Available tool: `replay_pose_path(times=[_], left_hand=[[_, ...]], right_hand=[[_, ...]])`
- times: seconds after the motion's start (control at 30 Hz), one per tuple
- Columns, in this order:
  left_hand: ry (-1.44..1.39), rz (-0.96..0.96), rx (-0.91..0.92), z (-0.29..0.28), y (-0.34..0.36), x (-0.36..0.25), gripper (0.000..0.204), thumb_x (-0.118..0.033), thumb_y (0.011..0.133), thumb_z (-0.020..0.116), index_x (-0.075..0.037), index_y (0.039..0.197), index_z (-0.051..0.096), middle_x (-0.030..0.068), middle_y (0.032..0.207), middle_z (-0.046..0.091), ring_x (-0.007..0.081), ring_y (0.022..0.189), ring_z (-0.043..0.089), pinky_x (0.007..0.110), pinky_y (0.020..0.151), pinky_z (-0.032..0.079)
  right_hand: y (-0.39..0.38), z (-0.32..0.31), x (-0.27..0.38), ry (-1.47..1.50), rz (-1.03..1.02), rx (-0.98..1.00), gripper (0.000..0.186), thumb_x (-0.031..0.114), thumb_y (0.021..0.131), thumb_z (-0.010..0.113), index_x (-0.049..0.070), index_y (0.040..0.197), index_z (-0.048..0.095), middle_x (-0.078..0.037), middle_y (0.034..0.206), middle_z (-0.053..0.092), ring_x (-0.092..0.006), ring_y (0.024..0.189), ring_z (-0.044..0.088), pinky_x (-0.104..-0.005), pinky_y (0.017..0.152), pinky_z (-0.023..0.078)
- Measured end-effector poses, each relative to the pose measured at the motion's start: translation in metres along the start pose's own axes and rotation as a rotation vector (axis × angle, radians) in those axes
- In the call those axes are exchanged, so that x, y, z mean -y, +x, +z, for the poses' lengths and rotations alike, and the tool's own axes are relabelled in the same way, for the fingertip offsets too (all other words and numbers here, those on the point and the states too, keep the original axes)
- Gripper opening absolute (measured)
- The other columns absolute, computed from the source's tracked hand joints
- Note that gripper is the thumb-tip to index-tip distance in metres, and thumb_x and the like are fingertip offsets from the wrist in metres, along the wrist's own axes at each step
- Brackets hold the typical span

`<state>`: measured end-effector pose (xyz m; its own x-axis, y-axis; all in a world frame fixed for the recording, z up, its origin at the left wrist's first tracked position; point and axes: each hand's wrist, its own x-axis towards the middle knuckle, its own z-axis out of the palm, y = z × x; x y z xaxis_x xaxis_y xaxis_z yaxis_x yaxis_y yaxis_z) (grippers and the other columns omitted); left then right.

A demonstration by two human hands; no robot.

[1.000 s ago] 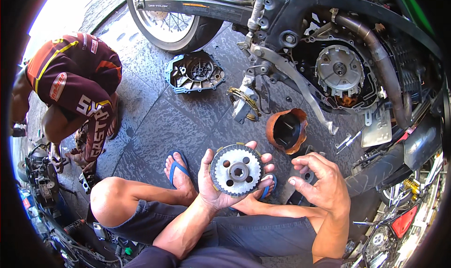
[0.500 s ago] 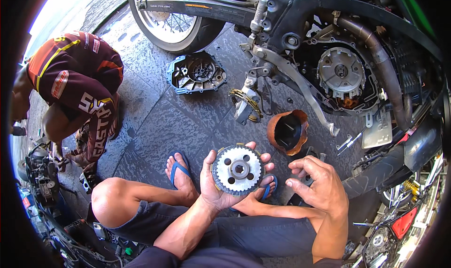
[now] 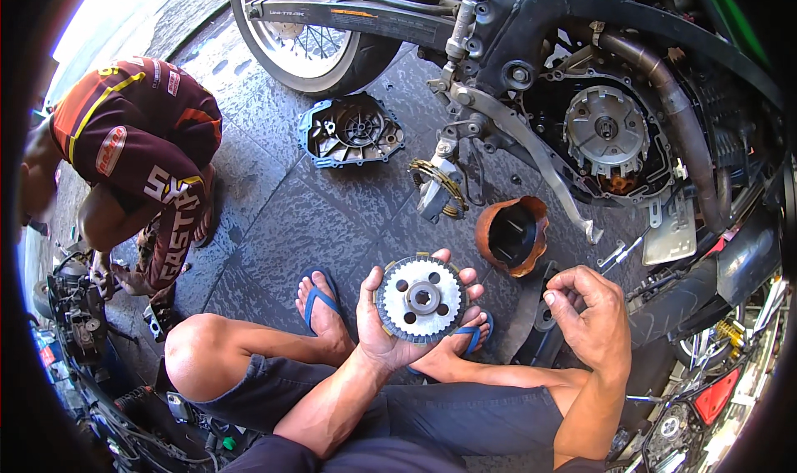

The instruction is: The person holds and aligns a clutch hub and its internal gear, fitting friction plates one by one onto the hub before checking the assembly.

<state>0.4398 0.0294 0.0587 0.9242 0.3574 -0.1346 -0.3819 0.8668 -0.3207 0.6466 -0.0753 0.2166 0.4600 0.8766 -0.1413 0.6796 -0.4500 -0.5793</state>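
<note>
Already uncovered, not yet closed up: the engine (image 3: pixel 656 187), with a metal drum (image 3: pixel 605 129) bare inside. On the floor (image 3: pixel 257 249), inner face up, the cover (image 3: pixel 352 130). Well apart, a toothed disc (image 3: pixel 423 312) in the left hand (image 3: pixel 377 334), held at the edge between thumb and fingers. Gold-edged rings (image 3: pixel 452 192) separate, on the foot peg (image 3: pixel 432 197). Right hand (image 3: pixel 594 315) off to the side, thumb and fingertips bent close together, hard to tell if pinching anything.

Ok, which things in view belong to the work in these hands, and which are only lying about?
Likely part of the work:
toothed metal disc, in the left hand
opened engine
engine cover
gold-coloured rings

Probably just lying about:
orange-brown container, purpose unclear
red triangular panel
</note>
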Motion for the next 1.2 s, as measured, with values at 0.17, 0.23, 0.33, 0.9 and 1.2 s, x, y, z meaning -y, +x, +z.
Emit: replay_pose_path(times=[0.17,0.23,0.33,0.9,1.2], left_hand=[[0.053,-0.013,0.013,-0.003,0.0,-0.001,0.09,-0.07,0.093,0.047,-0.011,0.159,0.035,0.0298,0.155,0.043,0.0499,0.144,0.042,0.064,0.121,0.032],[0.087,-0.024,0.011,-0.004,0.0,-0.001,0.093,-0.073,0.093,0.047,-0.011,0.161,0.034,0.0303,0.156,0.042,0.0501,0.145,0.042,0.065,0.122,0.03],[0.092,-0.044,0.006,-0.003,-0.002,0.0,0.095,-0.077,0.094,0.043,-0.01,0.161,0.033,0.0309,0.157,0.041,0.0492,0.145,0.042,0.065,0.123,0.028],[0.093,-0.054,0.054,-0.006,0.002,0.003,0.094,-0.075,0.095,0.041,-0.01,0.161,0.032,0.0284,0.158,0.041,0.0454,0.145,0.043,0.064,0.124,0.026],[0.078,-0.044,0.06,0.0,-0.001,0.001,0.088,-0.073,0.096,0.044,-0.011,0.158,0.038,0.026,0.156,0.043,0.0445,0.143,0.046,0.058,0.12,0.037]], right_hand=[[0.002,0.004,0.004,0.002,0.028,0.033,0.011,0.0,0.087,0.075,-0.002,0.096,0.07,-0.012,0.085,0.071,-0.0216,0.072,0.071,-0.0344,0.066,0.056],[0.002,0.007,0.005,0.012,0.023,0.038,0.012,0.002,0.086,0.076,-0.002,0.097,0.07,-0.012,0.085,0.07,-0.02,0.072,0.07,-0.0335,0.065,0.055],[0.003,0.014,0.004,0.028,-0.006,0.051,0.015,0.004,0.085,0.077,-0.002,0.097,0.07,-0.01,0.083,0.07,-0.0168,0.071,0.067,-0.0313,0.064,0.053],[0.006,0.021,0.011,0.001,-0.006,0.192,0.025,0.01,0.083,0.081,0.0,0.104,0.071,-0.013,0.093,0.071,-0.0246,0.082,0.072,-0.0362,0.071,0.058],[0.004,0.013,0.013,0.002,-0.023,0.149,0.022,0.007,0.085,0.08,-0.002,0.103,0.07,-0.013,0.093,0.071,-0.0241,0.081,0.073,-0.0347,0.071,0.058]])
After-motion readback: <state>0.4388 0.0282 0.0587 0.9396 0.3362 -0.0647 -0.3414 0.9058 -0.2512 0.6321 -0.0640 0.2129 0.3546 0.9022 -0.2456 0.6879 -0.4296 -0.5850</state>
